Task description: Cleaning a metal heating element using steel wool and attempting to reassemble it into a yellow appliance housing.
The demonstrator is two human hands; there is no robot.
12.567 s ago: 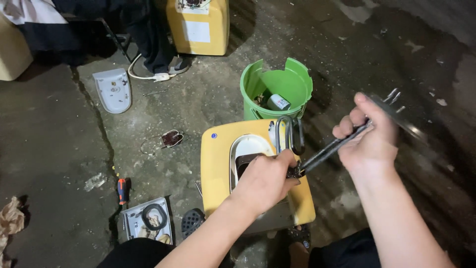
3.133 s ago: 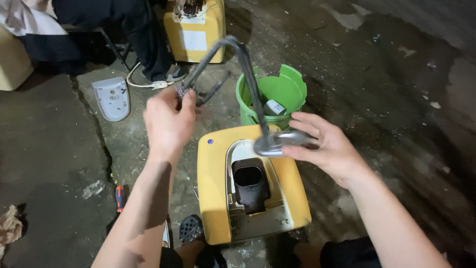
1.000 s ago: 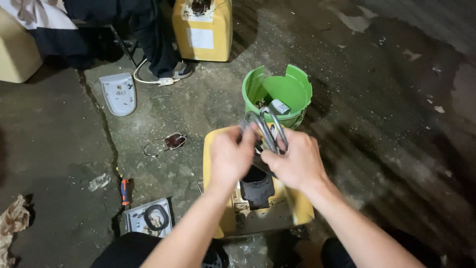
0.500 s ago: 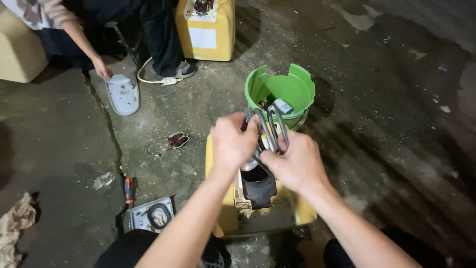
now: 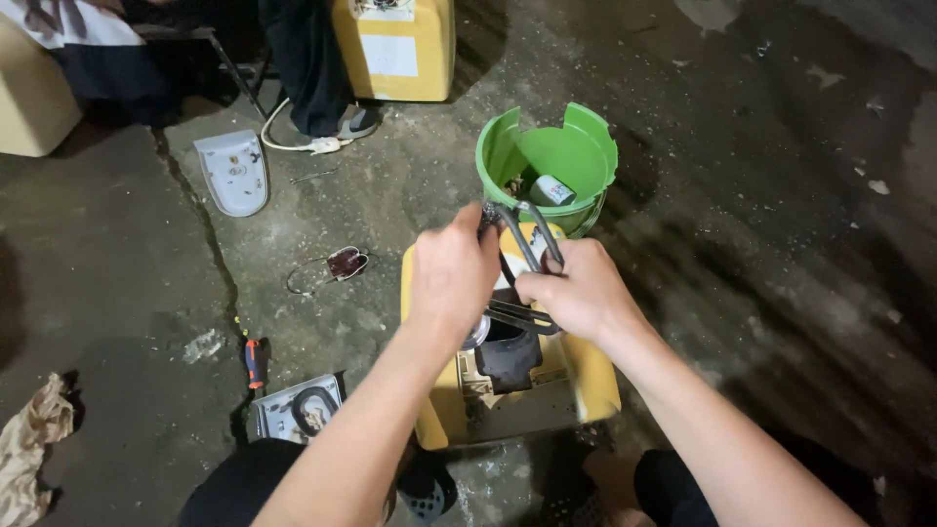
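Observation:
A yellow appliance casing (image 5: 586, 376) lies on the concrete floor in front of me, with a dark opening (image 5: 509, 356) in its middle. Over it I hold a looped dark metal heating element (image 5: 532, 234). My left hand (image 5: 451, 275) grips its left end by the small metal terminals. My right hand (image 5: 576, 291) is closed on the loop's other side and on its flat round flange, which is mostly hidden. A green plastic bucket (image 5: 576, 146) with notched rim stands just behind the casing, holding small parts.
A red-handled screwdriver (image 5: 256, 359), a grey tray with a black ring (image 5: 296, 410), a small brown part with wire (image 5: 344, 262) and a white cover (image 5: 231, 171) lie at left. Another person's legs (image 5: 312, 68) and a second yellow casing (image 5: 393, 44) are behind.
Both hands have lowered the element closer to the casing opening. The other person's hand that touched the white cover half a second ago is gone.

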